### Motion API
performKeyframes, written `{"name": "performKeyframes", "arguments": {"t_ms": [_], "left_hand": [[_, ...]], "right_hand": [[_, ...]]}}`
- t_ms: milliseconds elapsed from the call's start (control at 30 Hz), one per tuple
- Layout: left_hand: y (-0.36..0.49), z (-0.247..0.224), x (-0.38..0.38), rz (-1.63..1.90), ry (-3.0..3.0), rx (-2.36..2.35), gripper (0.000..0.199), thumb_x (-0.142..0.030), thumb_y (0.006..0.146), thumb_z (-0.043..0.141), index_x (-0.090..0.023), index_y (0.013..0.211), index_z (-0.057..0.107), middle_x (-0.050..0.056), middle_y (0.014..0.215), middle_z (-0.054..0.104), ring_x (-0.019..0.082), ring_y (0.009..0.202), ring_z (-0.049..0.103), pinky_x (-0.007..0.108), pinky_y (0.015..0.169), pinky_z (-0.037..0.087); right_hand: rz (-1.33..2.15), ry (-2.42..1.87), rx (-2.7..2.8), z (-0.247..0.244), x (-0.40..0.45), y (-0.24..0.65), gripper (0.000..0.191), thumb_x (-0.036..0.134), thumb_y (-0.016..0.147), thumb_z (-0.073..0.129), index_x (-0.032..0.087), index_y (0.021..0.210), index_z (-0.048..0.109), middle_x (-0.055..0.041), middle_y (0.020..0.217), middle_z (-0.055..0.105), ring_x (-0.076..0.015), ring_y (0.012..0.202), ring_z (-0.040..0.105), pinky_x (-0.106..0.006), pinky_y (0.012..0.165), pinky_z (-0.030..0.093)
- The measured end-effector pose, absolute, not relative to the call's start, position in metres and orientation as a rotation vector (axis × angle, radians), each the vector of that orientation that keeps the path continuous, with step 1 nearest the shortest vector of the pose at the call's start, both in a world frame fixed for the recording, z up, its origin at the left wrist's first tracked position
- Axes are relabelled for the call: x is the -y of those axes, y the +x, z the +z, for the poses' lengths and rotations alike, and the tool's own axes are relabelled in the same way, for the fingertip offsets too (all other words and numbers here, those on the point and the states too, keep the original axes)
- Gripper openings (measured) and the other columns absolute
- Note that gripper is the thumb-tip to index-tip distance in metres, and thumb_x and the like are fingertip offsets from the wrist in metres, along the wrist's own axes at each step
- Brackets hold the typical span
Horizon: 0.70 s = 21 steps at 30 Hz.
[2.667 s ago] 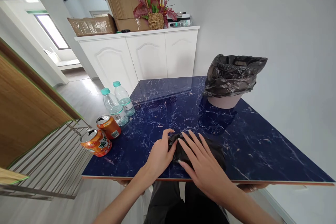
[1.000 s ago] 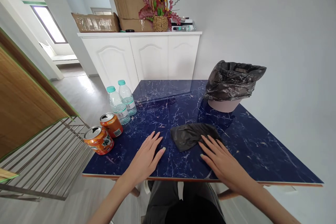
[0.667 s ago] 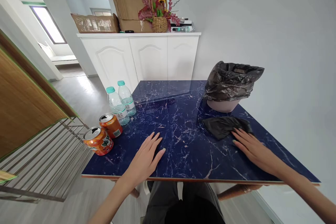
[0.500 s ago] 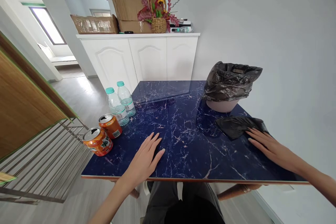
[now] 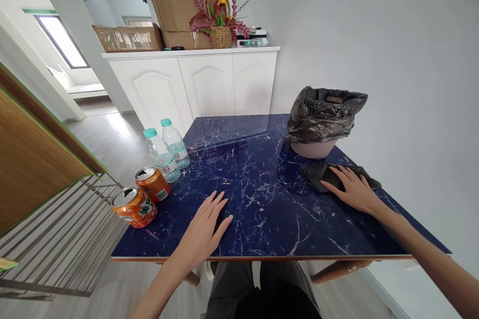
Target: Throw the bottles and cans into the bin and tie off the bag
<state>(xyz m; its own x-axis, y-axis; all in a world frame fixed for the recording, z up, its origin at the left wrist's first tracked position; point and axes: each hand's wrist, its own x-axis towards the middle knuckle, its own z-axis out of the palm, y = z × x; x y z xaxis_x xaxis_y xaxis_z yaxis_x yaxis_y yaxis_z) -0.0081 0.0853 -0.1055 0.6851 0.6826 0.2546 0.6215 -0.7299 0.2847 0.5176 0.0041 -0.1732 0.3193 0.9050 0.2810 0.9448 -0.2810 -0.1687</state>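
Observation:
My left hand [image 5: 204,227] lies flat near the front edge of the dark blue marbled table [image 5: 258,184], fingers apart and holding nothing. At the right side, my right hand [image 5: 352,188] rests with spread fingers on top of a flat dark cloth [image 5: 316,173]; part of the cloth is hidden under the palm. Just behind the cloth stands a pinkish bin [image 5: 314,149] lined with a black plastic bag [image 5: 324,117]. To the left of my left hand are two orange drink cans, a front can [image 5: 134,208] and a rear can [image 5: 153,184], both with opened tops.
Two clear water bottles with teal caps, a nearer bottle [image 5: 162,157] and a farther bottle [image 5: 176,145], stand at the table's left edge. A metal rack [image 5: 71,239] is beside the table on the left. A white cabinet [image 5: 209,82] bearing boxes and a flower basket [image 5: 220,37] stands behind.
My right hand has moved left and onto the cloth, from its right edge toward its middle. My left hand stays on the table. The view has shifted slightly.

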Motion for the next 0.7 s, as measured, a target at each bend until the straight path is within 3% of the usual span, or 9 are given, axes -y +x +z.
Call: {"name": "performKeyframes", "arguments": {"t_ms": [133, 200, 300, 400, 500, 700], "left_hand": [[-0.007, -0.105, -0.085, 0.535, 2.731, -1.051, 0.051, -0.048, 0.112, 0.047, -0.028, 0.158, 0.049, 0.006, 0.171, 0.043, 0.03, 0.162, 0.03, 0.056, 0.131, 0.036], [-0.007, -0.104, -0.085, 0.529, 2.727, -1.058, 0.051, -0.048, 0.111, 0.047, -0.028, 0.158, 0.049, 0.006, 0.171, 0.043, 0.03, 0.162, 0.03, 0.056, 0.13, 0.036], [-0.006, -0.103, -0.085, 0.509, 2.719, -1.077, 0.051, -0.048, 0.111, 0.047, -0.028, 0.158, 0.048, 0.005, 0.171, 0.042, 0.03, 0.162, 0.03, 0.057, 0.13, 0.037], [-0.006, -0.102, -0.084, 0.511, 2.72, -1.081, 0.049, -0.047, 0.111, 0.048, -0.029, 0.157, 0.05, 0.004, 0.171, 0.043, 0.03, 0.162, 0.031, 0.057, 0.13, 0.037], [-0.006, -0.099, -0.083, 0.519, 2.727, -1.08, 0.048, -0.046, 0.111, 0.049, -0.03, 0.156, 0.05, 0.004, 0.17, 0.044, 0.03, 0.162, 0.032, 0.056, 0.129, 0.039], [-0.006, -0.096, -0.081, 0.486, 2.739, -1.096, 0.05, -0.044, 0.112, 0.048, -0.03, 0.16, 0.046, 0.003, 0.172, 0.042, 0.029, 0.162, 0.031, 0.056, 0.129, 0.039]], "right_hand": [[-0.106, -2.376, 1.647, -0.173, -0.001, 0.511, 0.091, 0.083, 0.097, 0.035, 0.02, 0.163, 0.04, -0.0188, 0.171, 0.038, -0.044, 0.16, 0.03, -0.074, 0.125, 0.025], [-0.082, -2.325, 1.643, -0.169, 0.002, 0.51, 0.092, 0.083, 0.097, 0.036, 0.019, 0.163, 0.038, -0.0201, 0.168, 0.043, -0.0441, 0.157, 0.035, -0.073, 0.125, 0.026], [-0.096, -2.256, 1.547, -0.162, 0.002, 0.507, 0.084, 0.077, 0.101, 0.034, 0.02, 0.162, 0.037, -0.0201, 0.159, 0.054, -0.0437, 0.15, 0.046, -0.072, 0.123, 0.031], [-0.263, -2.218, 1.457, -0.158, -0.007, 0.498, 0.072, 0.067, 0.107, 0.027, 0.02, 0.157, 0.046, -0.0193, 0.156, 0.057, -0.0421, 0.151, 0.044, -0.071, 0.124, 0.029], [-0.349, -2.254, 1.463, -0.159, -0.021, 0.488, 0.071, 0.063, 0.108, 0.023, 0.02, 0.157, 0.049, -0.0183, 0.161, 0.053, -0.0411, 0.156, 0.038, -0.07, 0.125, 0.026], [-0.209, -2.425, 1.57, -0.178, -0.031, 0.491, 0.077, 0.067, 0.104, 0.022, 0.026, 0.168, 0.034, -0.0191, 0.17, 0.039, -0.0488, 0.158, 0.03, -0.081, 0.117, 0.027]]}}
